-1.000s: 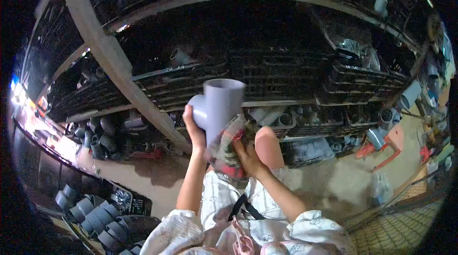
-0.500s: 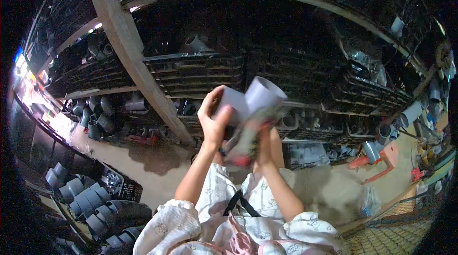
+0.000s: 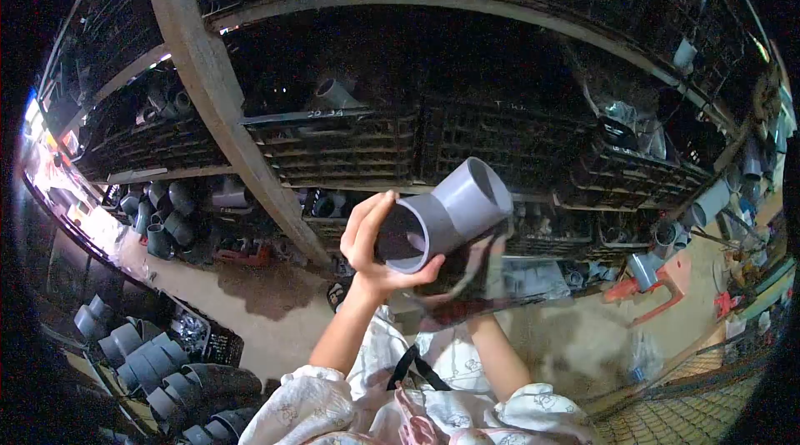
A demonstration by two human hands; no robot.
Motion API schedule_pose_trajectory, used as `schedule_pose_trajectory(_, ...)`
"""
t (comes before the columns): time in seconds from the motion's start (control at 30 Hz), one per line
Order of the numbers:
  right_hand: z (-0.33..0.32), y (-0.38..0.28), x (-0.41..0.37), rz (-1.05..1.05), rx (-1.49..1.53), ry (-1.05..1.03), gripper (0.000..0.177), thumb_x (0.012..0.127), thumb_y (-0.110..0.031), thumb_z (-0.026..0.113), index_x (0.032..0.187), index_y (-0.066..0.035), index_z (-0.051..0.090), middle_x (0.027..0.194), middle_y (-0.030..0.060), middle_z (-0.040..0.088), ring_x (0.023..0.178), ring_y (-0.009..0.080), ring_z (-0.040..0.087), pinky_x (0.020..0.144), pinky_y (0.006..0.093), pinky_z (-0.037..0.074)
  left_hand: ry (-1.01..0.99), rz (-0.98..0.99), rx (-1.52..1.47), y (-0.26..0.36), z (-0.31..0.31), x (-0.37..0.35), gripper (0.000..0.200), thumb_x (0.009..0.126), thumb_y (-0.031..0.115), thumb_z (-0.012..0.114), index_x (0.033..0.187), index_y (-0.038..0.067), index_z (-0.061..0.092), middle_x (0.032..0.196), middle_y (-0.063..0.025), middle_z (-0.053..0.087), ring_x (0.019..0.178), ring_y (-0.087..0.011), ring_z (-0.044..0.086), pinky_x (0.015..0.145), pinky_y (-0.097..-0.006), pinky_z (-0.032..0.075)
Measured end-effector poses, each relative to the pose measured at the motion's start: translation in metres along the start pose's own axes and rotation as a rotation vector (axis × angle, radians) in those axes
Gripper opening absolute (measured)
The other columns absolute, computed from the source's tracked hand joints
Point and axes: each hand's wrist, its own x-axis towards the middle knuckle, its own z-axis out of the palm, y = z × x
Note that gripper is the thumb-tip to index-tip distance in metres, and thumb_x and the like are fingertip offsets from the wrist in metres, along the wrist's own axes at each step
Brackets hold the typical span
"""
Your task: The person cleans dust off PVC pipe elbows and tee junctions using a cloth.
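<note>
A grey angled pipe fitting [image 3: 457, 216] is held up in front of the body. My left hand [image 3: 372, 249] is closed round its left end, with the thumb below the round opening and the fingers over the far side. The other opening points up and to the right. A blurred dark and reddish cloth-like thing [image 3: 467, 274] lies against the fitting's underside. My right hand [image 3: 477, 312] is behind or within that blur, below the fitting, and its fingers cannot be made out.
Shelves with black crates [image 3: 342, 149] stand ahead, behind a wooden post [image 3: 204, 70]. Many grey fittings [image 3: 150, 357] are stacked at the lower left beside a black basket [image 3: 223, 345]. Red pieces [image 3: 667, 278] lie on the floor [image 3: 575, 328] at right, near wire mesh [image 3: 700, 403].
The fitting has turned so that its left opening faces me, and it sits slightly lower. My right hand and the blurred thing have shifted right, and the right fingers no longer show.
</note>
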Motion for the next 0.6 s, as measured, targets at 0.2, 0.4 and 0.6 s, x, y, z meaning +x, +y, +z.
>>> schedule_pose_trajectory(0.2, -0.008, -0.025, -0.001, 0.066, -0.263, -0.071, 0.021, 0.081, -0.014, 0.05, 0.096, 0.0, 0.052, 0.087, 0.0033, 0.054, 0.078, 0.0126, 0.051, 0.073, 0.0252, 0.041, -0.064, 0.075, 0.097, -0.021, -0.02, 0.001, 0.067, 0.045, 0.034, 0.073, 0.094, -0.007, 0.054, 0.082, -0.0185, 0.056, 0.071, -0.0266, 0.057, 0.064, -0.0315, 0.048)
schedule_pose_trajectory(0.4, 0.038, -0.08, 0.012, -0.5, -0.464, -0.146, 0.03, 0.084, -0.01, 0.042, 0.113, 0.0, 0.043, 0.112, 0.0083, 0.048, 0.098, 0.0163, 0.048, 0.086, 0.0286, 0.037, -0.531, 0.138, 0.105, -0.021, -0.032, 0.006, 0.062, 0.041, 0.041, 0.074, 0.086, 0.001, 0.058, 0.083, -0.0123, 0.059, 0.068, -0.0227, 0.058, 0.055, -0.0284, 0.042)
schedule_pose_trajectory(0.6, 0.077, -0.061, -0.007, -0.835, -1.717, -0.498, 0.057, 0.061, -0.001, 0.053, 0.116, -0.006, 0.041, 0.113, 0.0112, 0.047, 0.102, 0.0299, 0.046, 0.089, 0.0381, 0.036, -0.353, 0.064, 0.163, -0.024, -0.026, -0.002, 0.061, 0.041, 0.039, 0.075, 0.086, 0.003, 0.056, 0.083, -0.0102, 0.06, 0.066, -0.02, 0.058, 0.058, -0.0284, 0.041)
